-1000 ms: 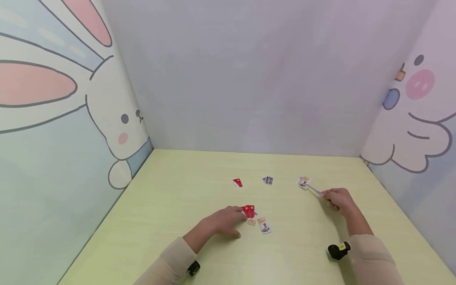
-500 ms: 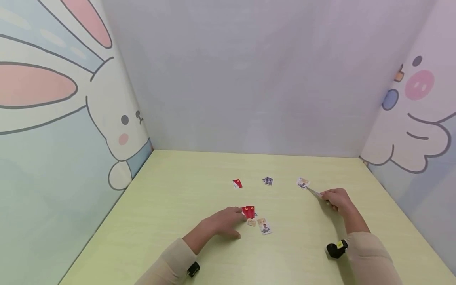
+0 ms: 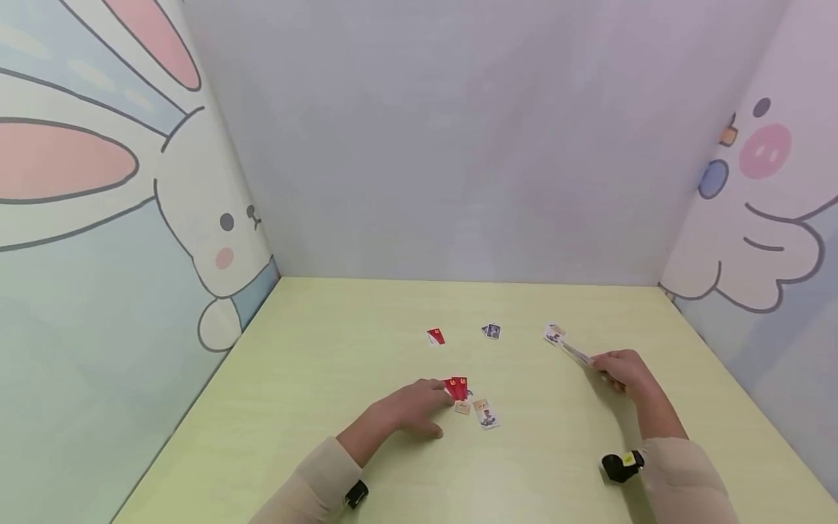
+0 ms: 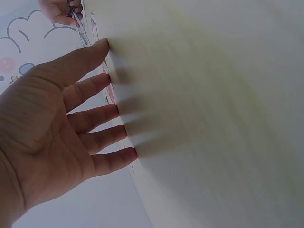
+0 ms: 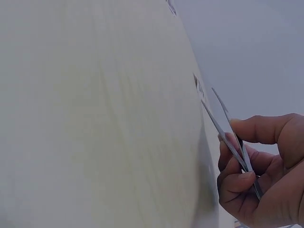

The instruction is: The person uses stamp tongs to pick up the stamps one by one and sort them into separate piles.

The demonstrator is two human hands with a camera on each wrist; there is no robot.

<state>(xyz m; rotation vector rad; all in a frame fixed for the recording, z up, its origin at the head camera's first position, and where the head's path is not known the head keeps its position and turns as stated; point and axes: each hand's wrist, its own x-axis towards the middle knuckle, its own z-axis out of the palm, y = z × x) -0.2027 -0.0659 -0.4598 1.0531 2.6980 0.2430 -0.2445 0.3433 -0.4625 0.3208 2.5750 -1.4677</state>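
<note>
My right hand [image 3: 622,369] grips a pair of metal tweezers [image 5: 222,131] between thumb and fingers. In the right wrist view the tweezer tips stand apart with nothing visible between them. They point at the near edge of small printed cards [image 3: 554,332] at the table's far right; contact cannot be told. My left hand [image 3: 412,409] rests its fingertips on the table, fingers spread and slightly bent. Beside its fingertips lie red cards [image 3: 462,387], partly covered by the hand, a small beige card [image 3: 462,407] and a white printed card [image 3: 486,413].
Farther back on the pale yellow table [image 3: 340,313] lie a red and white card [image 3: 436,336] and overlapping dark cards [image 3: 492,331]. A plain wall [image 3: 458,145] closes the back, with cartoon-printed panels on both sides.
The tweezer tips have drawn back slightly from over the far-right cards to their near edge and look more spread. My left hand and the other cards stay in place.
</note>
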